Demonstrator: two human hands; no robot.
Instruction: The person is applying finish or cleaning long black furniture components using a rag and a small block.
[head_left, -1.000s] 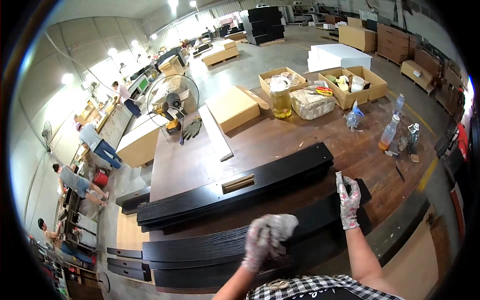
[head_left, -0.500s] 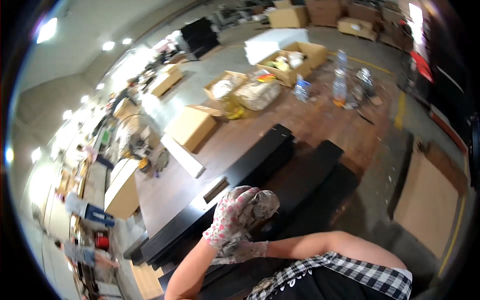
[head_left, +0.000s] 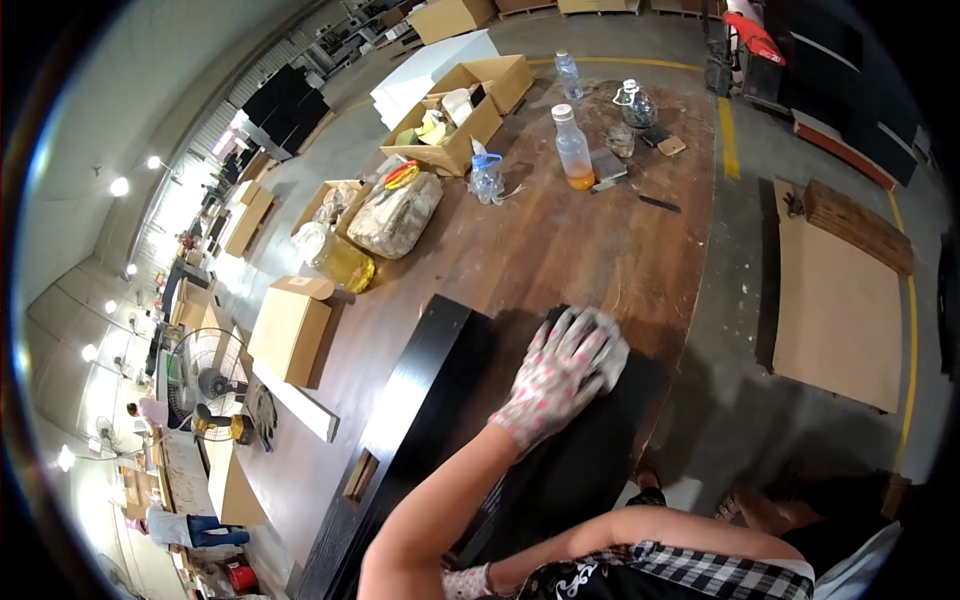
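Note:
My left hand (head_left: 560, 375), in a white glove with pink dots, is closed over a crumpled pale rag (head_left: 610, 362). It presses the rag on the far part of a long black board (head_left: 590, 450). Low in the view, my right hand (head_left: 466, 582) wears a similar glove. It is mostly hidden behind my left forearm, and its fingers do not show. To the left lies another black board (head_left: 408, 385) with a rectangular cutout (head_left: 360, 475) along it. Both boards rest on a brown worktable (head_left: 520, 260).
Farther back stand a clear bottle with orange liquid (head_left: 573, 150), a small spray bottle (head_left: 486, 178), a jar of yellow liquid (head_left: 340, 262), a wrapped bundle (head_left: 395, 215) and an open carton (head_left: 480, 125). A closed carton (head_left: 288, 325) and a fan (head_left: 210, 375) are at left.
My left hand has moved away to the right along the boards with the rag. My right hand has parted from it and dropped toward the lower edge. The view has turned.

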